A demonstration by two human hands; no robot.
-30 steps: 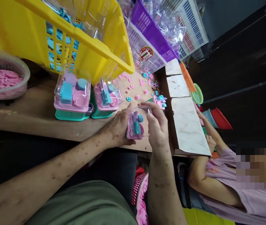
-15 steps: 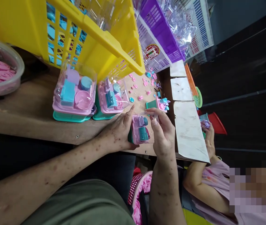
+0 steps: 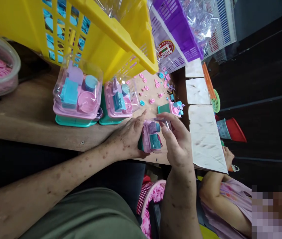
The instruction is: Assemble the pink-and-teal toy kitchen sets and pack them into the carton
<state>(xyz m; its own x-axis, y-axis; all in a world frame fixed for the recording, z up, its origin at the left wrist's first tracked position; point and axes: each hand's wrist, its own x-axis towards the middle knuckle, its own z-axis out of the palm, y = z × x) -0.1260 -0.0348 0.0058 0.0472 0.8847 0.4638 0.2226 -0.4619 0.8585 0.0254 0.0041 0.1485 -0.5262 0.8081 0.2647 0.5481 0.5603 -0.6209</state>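
Observation:
Between my two hands is a small toy box (image 3: 146,139) with a green base, a pink tray of purple and teal pieces, and a clear plastic cover (image 3: 165,124). My left hand (image 3: 132,136) is wrapped round the green base from the left. On the right, my right hand (image 3: 178,137) pinches the clear cover between thumb and fingers. Two similar covered toy boxes, a nearer one (image 3: 87,101) and a second one (image 3: 121,99), stand left of my hands. Beyond my right hand lies an uncovered toy box (image 3: 167,108) on its side.
A yellow basket (image 3: 121,36) of blue parts and a purple basket (image 3: 178,28) of clear covers rise behind. Small pink and teal pieces (image 3: 152,100) lie scattered on the table. A tub (image 3: 16,71) of pink parts is at left. A co-worker's arm (image 3: 215,189) is at right.
The whole view has shifted slightly, so most things appear further right. Both my hands keep their hold on the toy box and its cover. The co-worker's hand has moved lower.

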